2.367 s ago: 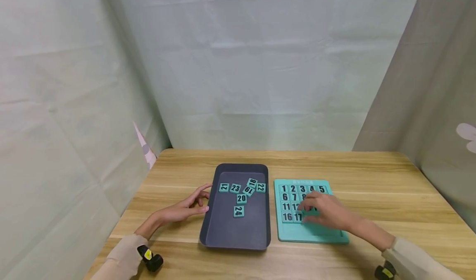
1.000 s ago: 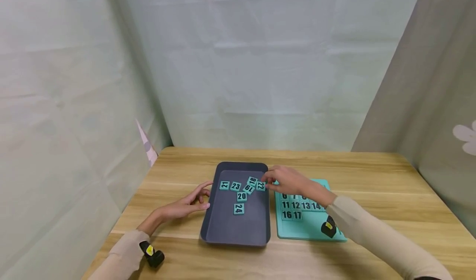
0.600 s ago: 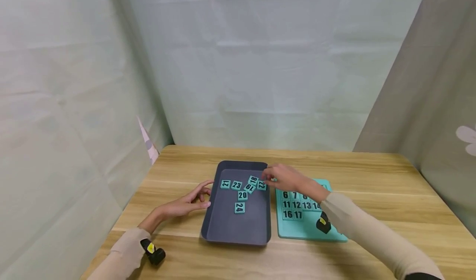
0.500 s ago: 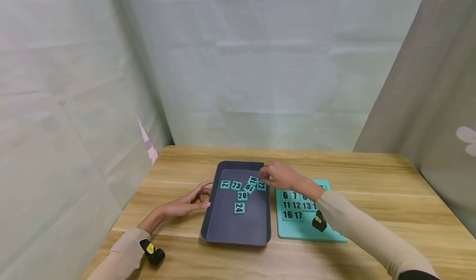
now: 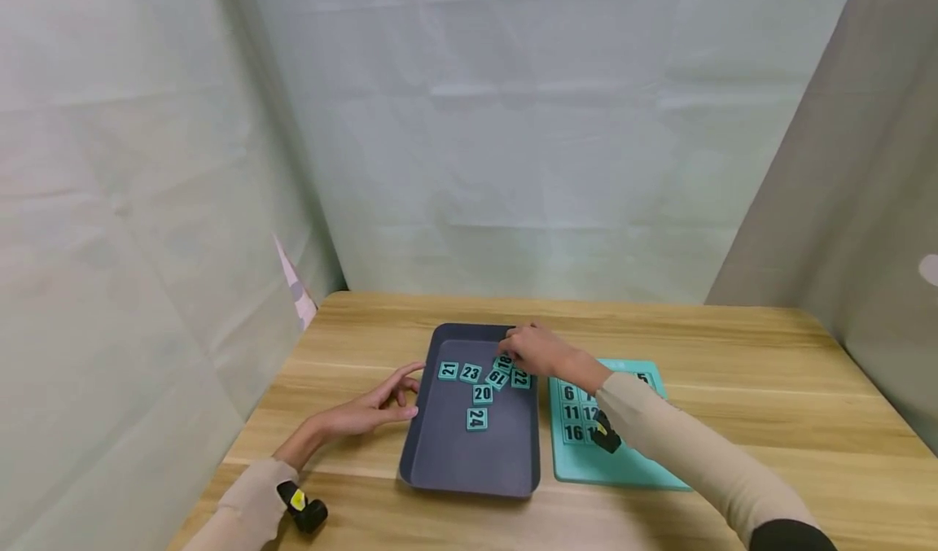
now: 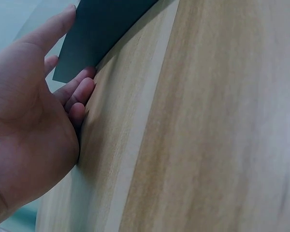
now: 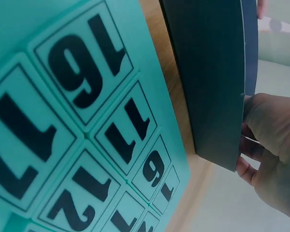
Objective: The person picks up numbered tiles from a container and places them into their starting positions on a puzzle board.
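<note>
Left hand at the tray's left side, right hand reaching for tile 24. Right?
Wrong tile: the right hand is at tile 18, as the head view shows. The left hand is indeed at the left side of the tray.

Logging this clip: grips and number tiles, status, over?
Left grip at left edge of dark tray. Right grip partly hides tile 18, hold unclear. Tile 19 and tile 22 crowd close.
</note>
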